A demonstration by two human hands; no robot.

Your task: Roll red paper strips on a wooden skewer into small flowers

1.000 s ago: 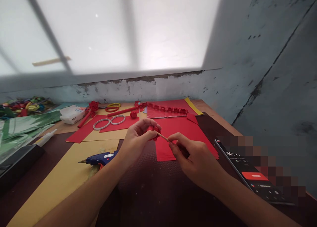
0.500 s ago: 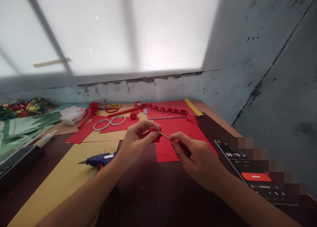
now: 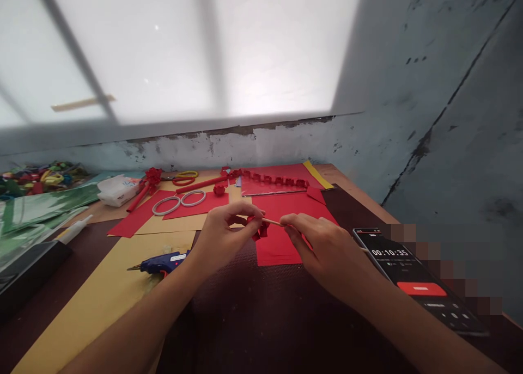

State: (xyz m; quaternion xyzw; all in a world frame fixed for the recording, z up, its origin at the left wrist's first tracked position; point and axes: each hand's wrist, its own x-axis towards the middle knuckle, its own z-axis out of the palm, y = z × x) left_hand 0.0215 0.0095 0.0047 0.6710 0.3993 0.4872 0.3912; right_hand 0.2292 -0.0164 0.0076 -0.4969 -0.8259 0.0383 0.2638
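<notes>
Near the middle of the view, my left hand (image 3: 229, 232) pinches a small curled red paper piece (image 3: 262, 231), partly hidden by its fingers. A thin wooden stick (image 3: 273, 221) runs from the red piece to my right hand (image 3: 312, 238), whose thumb and fingers close on its other end. Both hands are raised over the table, in front of the red paper sheets (image 3: 278, 249). The blue glue gun (image 3: 161, 263) lies left of my left forearm on a tan sheet (image 3: 93, 287).
Two pale rings (image 3: 166, 206), scissors (image 3: 186, 178), red paper rolls (image 3: 200, 185) and a white packet (image 3: 118, 190) lie farther back. A phone (image 3: 420, 287) showing a timer is at the right. On the left are a black box (image 3: 32, 268) and green plastic packaging (image 3: 49, 202).
The stick now lies closer to level, as my right hand has risen slightly. The red piece has turned and hangs lower beside my left fingertips.
</notes>
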